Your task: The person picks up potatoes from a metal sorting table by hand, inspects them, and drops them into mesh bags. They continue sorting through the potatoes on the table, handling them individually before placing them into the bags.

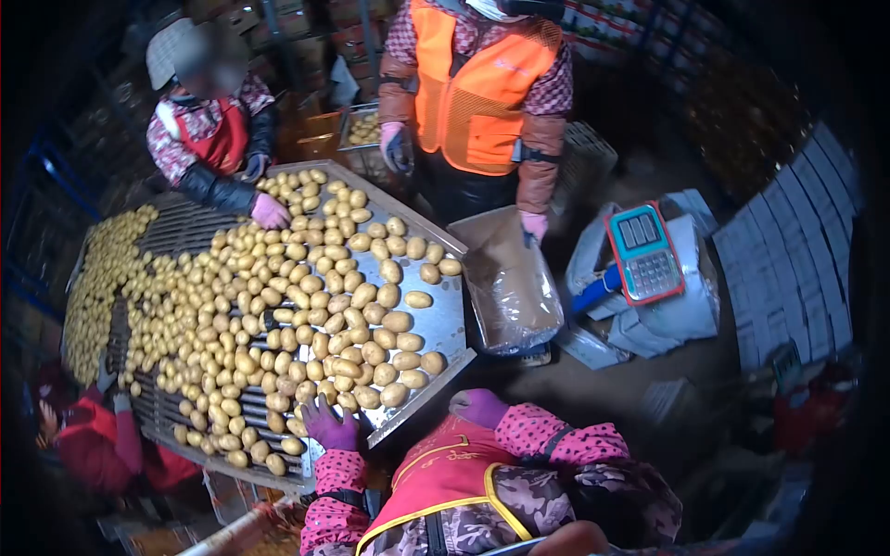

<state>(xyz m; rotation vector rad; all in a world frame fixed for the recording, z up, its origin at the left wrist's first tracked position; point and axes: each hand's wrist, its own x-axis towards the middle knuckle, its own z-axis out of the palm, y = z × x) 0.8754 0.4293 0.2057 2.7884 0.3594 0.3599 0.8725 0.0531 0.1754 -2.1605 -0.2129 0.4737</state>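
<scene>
Many potatoes (269,306) cover a slatted and metal sorting table (436,320). My left hand (331,426), in a purple glove, rests at the table's near edge with its fingers spread, touching or right beside the nearest potatoes; it holds nothing. In its purple glove, my right hand (478,408) is at the front of my red apron, off the table; its fingers are mostly hidden. An open carton (510,278) with a clear plastic liner stands at the table's far right corner.
A co-worker in an orange vest (482,93) stands behind the carton. Another person's pink-gloved hand (270,211) touches potatoes across the table. A third person (102,431) is at lower left. Right are a scale display (643,252) and stacked flat cartons (793,250).
</scene>
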